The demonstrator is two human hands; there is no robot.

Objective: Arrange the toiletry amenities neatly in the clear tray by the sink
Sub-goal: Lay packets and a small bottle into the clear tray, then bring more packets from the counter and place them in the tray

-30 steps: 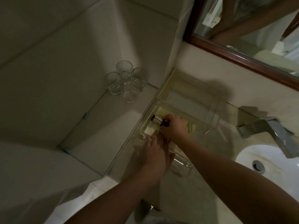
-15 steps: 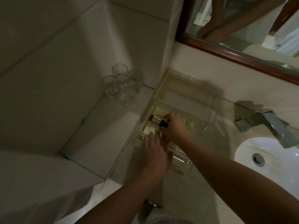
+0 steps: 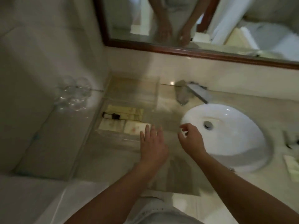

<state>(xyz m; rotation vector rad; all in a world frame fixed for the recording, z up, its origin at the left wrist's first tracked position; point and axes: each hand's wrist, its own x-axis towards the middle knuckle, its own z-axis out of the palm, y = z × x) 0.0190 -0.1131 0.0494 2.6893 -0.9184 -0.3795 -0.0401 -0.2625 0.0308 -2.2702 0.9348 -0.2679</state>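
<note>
Far to the left of both hands, a group of drinking glasses [image 3: 72,92] stood on a lower ledge [image 3: 53,139], blurred. Between the glasses and the left hand, the clear tray [image 3: 134,89] lay on the worktop [image 3: 168,110] against the wall. Its far compartment was bare. In its near compartment lay pale packets [image 3: 127,112], and a small bottle [image 3: 111,116] with a dark cap lay on its side on top of them, near the left wall of the tray. One white packet [image 3: 135,128] lay in the near right corner, just ahead of the left hand.

The left hand [image 3: 152,147] was flat with straight fingers, and its fingertips [image 3: 147,128] reached the near right corner of the tray. Whether they touched the packet I could not tell. The right hand [image 3: 192,139] was apart from the left, over the worktop just beside the rim of the sink [image 3: 234,143]. Its fingers were loosely curled and it held nothing that showed.

Beyond the right hand stood the tap [image 3: 195,92], and above it the mirror [image 3: 178,21] in a dark wooden frame. Far to the right of the sink lay more pale items [image 3: 292,167], too blurred to tell.
</note>
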